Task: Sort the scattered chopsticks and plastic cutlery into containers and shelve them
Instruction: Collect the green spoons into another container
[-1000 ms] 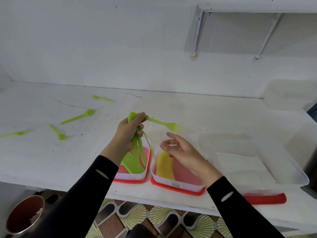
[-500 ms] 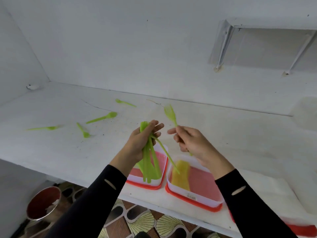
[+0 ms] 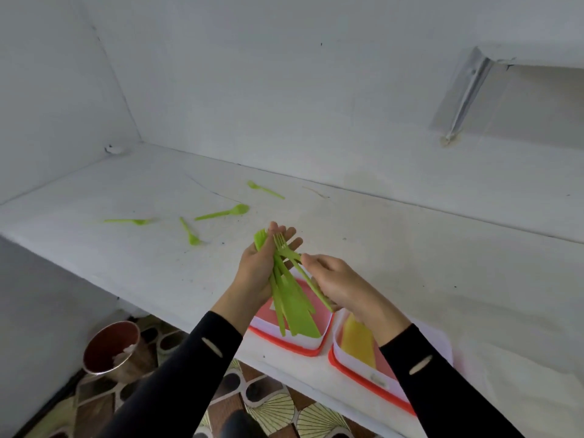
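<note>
My left hand (image 3: pixel 262 270) holds a bunch of green plastic cutlery (image 3: pixel 292 303) above a white container with a red base (image 3: pixel 313 344); its fingers are spread behind the fork heads. My right hand (image 3: pixel 336 284) grips the handle of one green fork (image 3: pixel 286 249) and lays it across the bunch in the left palm. A second red-based container (image 3: pixel 343 358) to the right holds a yellow piece (image 3: pixel 358 343). Several green pieces lie loose on the white counter: a spoon (image 3: pixel 222 212), a fork (image 3: pixel 264 190), another (image 3: pixel 189 232) and one further left (image 3: pixel 128 221).
The white counter (image 3: pixel 410 263) runs along a white wall with a corner at the left. A shelf bracket (image 3: pixel 467 96) hangs at the upper right. Below the counter edge a red bucket (image 3: pixel 110 352) stands on a patterned tile floor (image 3: pixel 278 409).
My right hand brought the single fork down from upright and set it against the bunch in my left hand. The view has swung left and the clear tub has left the frame.
</note>
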Available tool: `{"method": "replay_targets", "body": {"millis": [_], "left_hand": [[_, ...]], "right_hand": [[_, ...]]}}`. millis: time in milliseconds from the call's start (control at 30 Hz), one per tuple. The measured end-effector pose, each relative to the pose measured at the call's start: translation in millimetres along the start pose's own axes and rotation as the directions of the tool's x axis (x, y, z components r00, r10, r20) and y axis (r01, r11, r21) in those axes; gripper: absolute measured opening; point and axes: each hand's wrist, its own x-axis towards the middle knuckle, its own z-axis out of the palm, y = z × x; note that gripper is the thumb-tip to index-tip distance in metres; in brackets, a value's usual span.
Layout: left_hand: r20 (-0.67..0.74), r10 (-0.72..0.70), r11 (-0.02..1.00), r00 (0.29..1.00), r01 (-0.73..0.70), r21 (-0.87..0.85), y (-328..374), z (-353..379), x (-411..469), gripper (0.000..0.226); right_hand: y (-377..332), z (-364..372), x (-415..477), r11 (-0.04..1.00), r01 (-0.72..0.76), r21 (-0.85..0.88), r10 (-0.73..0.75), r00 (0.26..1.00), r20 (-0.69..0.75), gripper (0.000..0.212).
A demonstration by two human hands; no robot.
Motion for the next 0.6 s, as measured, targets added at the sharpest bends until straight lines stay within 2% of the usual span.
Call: {"method": "replay_targets", "body": {"millis": [133,200,267,333,433,500,600], "left_hand": [[-0.060,0.024,0.994,0.998,-0.030,-0.108,4.8,-8.3,-0.2,0.055],[-0.074,0.038,0.988,0.997,-0.049,-0.149,9.8,-12.6,5.5,0.063],[-0.102,0.057,0.989,0.993,-0.070,-0.128,16.1,-17.8,15.0,0.062],[-0.147,0.075,0.991,0.986,-0.090,-0.100,22.6,-24.9,27.6,0.061],[-0.201,0.067,0.992,0.977,-0.086,-0.090,34.6,-38.9,49.0,0.066],[-0.223,0.055,0.991,0.973,-0.081,-0.108,44.0,-48.2,63.0,0.070],[-0.242,0.057,0.996,0.969,-0.072,-0.055,58.0,-63.0,86.5,0.061]], "right_hand": [[-4.2,15.3,15.9,0.995,0.043,-0.090,-0.045,0.999,-0.026,0.035],[-7.1,23.2,25.1,0.988,0.085,-0.128,-0.092,0.994,-0.050,0.046],[-9.9,32.8,37.5,0.963,0.156,-0.219,-0.174,0.982,-0.068,0.053],[-13.4,42.2,51.4,0.933,0.200,-0.300,-0.233,0.969,-0.077,0.050],[-27.2,58.7,72.7,0.906,0.183,-0.383,-0.240,0.965,-0.106,0.050],[-38.5,72.3,85.5,0.855,0.169,-0.490,-0.251,0.962,-0.106,0.048],[-53.3,94.9,110.3,0.742,0.161,-0.650,-0.294,0.950,-0.101,0.045]]}}
